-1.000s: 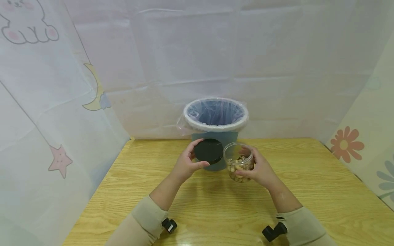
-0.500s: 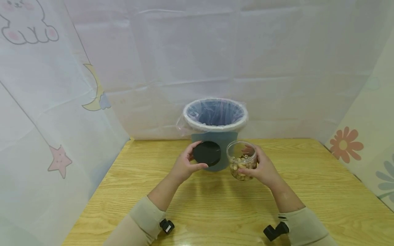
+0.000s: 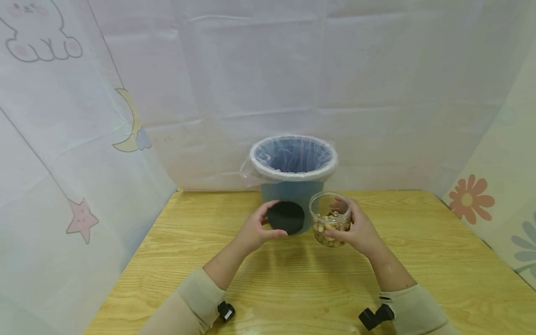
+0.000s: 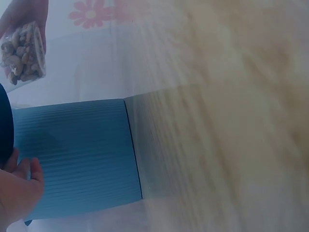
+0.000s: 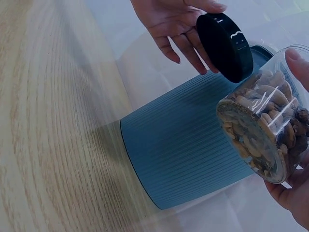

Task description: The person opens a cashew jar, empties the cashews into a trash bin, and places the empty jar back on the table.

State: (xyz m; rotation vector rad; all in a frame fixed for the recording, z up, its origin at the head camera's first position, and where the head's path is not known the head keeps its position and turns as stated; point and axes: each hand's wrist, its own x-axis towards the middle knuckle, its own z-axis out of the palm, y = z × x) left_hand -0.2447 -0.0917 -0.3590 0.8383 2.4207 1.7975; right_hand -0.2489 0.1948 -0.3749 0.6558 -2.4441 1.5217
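Clear jar (image 3: 331, 229) in the right hand (image 3: 362, 232), black lid (image 3: 286, 217) in the left hand (image 3: 254, 231), both held above the table.

Nearest on my head feed, pale sleeves (image 3: 420, 309) reach in at seven and four o'clock, each beside a small black device (image 3: 226, 312). Beyond them runs the wood-grain table (image 3: 293, 288). I see the right thumb and fingers wrapped round the jar, its mouth upward, nut-like pieces (image 5: 270, 104) in its lower part. The left thumb and fingers grasp the lid by its edge, at nine o'clock from the jar, near but apart. Farther off, at twelve o'clock from the lid, stands my blue bin (image 3: 293, 190), its clear liner (image 3: 248, 175) bulging over the white rim (image 3: 293, 176) at eight o'clock. Farthest hangs a pale sheet (image 3: 259, 70).
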